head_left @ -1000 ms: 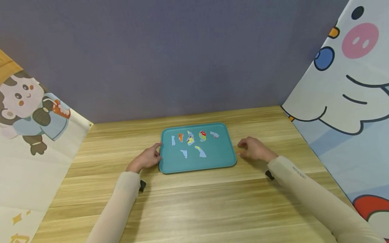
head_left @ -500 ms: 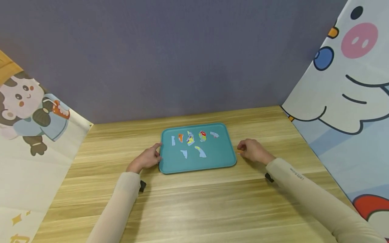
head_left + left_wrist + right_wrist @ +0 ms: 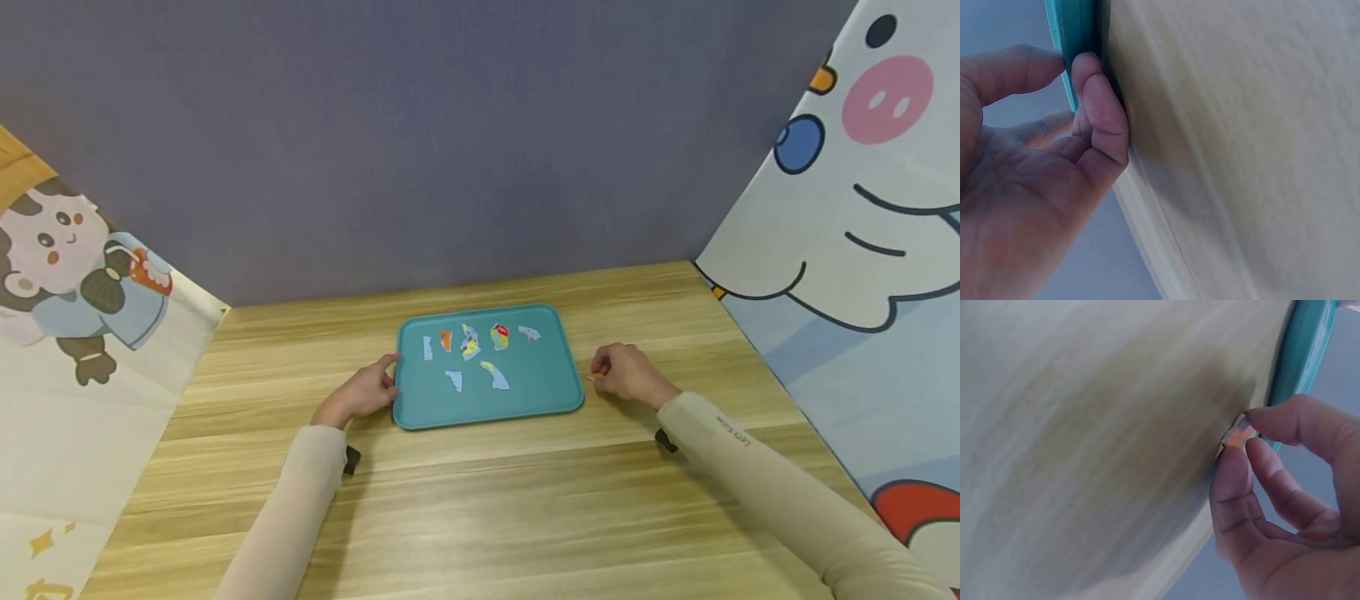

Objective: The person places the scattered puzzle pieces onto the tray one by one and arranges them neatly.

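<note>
A teal tray [image 3: 525, 392] lies on the wooden table, holding several small, irregular flat pieces with coloured print; their exact kind cannot be told. My left hand [image 3: 363, 390] is at the tray's left edge. In the left wrist view, thumb and index finger [image 3: 1047, 128] touch the rim while the other fingers curl against its outer side. Just beyond the tray's right side, my right hand [image 3: 626, 371] pinches a small orange-and-white flat piece [image 3: 1238, 433] between thumb and fingers. The piece is at the table surface and partly hidden by the fingertips.
On the tray lie an orange piece [image 3: 446, 340], a red-and-yellow piece [image 3: 500, 336] and a curved pale piece [image 3: 497, 377], among others. A grey panel [image 3: 450, 150] stands behind the table [image 3: 480, 517]. Cartoon-printed panels [image 3: 847, 242] flank both sides.
My right hand has shifted very slightly right, and the small piece at its fingertips has moved slightly with it. The left hand and the tray stay in place.
</note>
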`<state>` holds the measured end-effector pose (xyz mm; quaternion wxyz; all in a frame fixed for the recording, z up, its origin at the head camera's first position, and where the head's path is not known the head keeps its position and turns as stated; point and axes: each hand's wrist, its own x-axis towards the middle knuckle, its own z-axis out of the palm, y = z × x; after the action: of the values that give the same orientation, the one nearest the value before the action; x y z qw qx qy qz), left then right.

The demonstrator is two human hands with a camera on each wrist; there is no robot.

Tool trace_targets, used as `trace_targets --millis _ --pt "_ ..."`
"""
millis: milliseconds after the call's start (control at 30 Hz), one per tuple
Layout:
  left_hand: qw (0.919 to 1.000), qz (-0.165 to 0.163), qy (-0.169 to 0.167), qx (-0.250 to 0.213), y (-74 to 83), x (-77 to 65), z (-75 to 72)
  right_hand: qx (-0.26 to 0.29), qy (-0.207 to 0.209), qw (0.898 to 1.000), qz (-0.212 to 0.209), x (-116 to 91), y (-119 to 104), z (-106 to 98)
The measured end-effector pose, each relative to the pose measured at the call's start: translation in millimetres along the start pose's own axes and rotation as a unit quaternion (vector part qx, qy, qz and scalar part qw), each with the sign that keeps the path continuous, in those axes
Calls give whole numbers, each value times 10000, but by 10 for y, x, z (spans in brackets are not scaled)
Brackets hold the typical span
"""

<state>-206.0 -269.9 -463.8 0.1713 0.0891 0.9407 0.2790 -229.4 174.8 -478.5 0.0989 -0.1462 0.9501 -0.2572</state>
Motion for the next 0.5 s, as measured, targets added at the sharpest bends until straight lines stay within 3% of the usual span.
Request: trace_targets --millis 300,500 --pt "10000 12 -6 6 7 4 5 41 58 9998 166 -14 12 -20" --pt "10000 -40 0 12 1 6 9 85 258 9996 -99 -25 -142 -62"
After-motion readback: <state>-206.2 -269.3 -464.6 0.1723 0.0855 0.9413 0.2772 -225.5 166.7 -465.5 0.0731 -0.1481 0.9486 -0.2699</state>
